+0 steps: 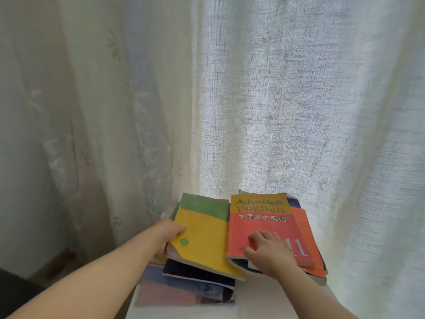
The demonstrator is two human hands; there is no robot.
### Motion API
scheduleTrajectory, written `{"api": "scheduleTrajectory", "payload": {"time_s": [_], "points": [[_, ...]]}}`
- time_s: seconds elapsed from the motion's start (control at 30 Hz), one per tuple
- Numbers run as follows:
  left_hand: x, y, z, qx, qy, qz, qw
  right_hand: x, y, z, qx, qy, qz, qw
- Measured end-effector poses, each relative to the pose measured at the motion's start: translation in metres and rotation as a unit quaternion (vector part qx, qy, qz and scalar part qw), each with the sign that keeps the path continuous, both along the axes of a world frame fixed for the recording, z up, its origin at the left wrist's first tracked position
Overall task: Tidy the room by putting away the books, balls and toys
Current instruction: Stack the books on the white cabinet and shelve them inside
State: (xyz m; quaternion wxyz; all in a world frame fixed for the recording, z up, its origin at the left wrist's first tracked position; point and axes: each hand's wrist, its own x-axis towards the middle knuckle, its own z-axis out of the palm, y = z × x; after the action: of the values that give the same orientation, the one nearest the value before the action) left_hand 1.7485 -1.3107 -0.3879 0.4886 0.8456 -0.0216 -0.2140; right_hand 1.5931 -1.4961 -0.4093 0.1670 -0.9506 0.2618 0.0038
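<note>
Reaching: L hand (169, 229) gripping yellow book (202, 236) edge.

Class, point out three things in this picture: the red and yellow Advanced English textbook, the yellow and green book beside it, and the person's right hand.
Advanced English textbook (262, 221): head view, red cover band with white characters.
Yellow and green book (204, 236): head view, yellow cover area.
Right hand (270, 250): head view, back of the hand.

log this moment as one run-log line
left hand: gripping left edge of yellow-green book | right hand: flat on red English textbook | both atop book piles | backdrop: curtain
</note>
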Motion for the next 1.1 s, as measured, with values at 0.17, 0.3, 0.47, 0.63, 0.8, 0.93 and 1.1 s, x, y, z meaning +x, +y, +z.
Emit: {"api": "scheduleTrajectory", "payload": {"time_s": [0.17,0.3,0.47,0.63,0.8,0.93,1.1], "points": [[0.001,-0.019,0.054,0.056,-0.201,-0.046,0.977,-0.004,-0.011,0.009,0.066,0.003,0.027,0.997],[-0.023,-0.055,0.117,0.146,-0.405,-0.082,0.899,-0.019,-0.023,0.019,0.318,-0.132,-0.042,0.938],[-0.06,-0.114,0.116,0.151,-0.417,-0.2,0.874,-0.029,-0.046,0.024,0.545,-0.317,-0.191,0.752],[-0.085,-0.147,0.024,0.21,-0.179,-0.319,0.907,-0.025,-0.064,0.017,0.433,-0.354,-0.321,0.764],[-0.083,-0.144,0.015,0.147,-0.17,-0.31,0.924,-0.011,-0.052,0.015,0.091,-0.185,-0.104,0.973],[-0.063,-0.116,0.015,0.217,-0.241,-0.168,0.931,-0.01,-0.053,-0.011,0.02,-0.088,-0.051,0.995],[-0.043,-0.093,-0.006,0.128,-0.084,-0.172,0.973,-0.011,-0.06,-0.019,0.041,-0.12,-0.057,0.99]]}}
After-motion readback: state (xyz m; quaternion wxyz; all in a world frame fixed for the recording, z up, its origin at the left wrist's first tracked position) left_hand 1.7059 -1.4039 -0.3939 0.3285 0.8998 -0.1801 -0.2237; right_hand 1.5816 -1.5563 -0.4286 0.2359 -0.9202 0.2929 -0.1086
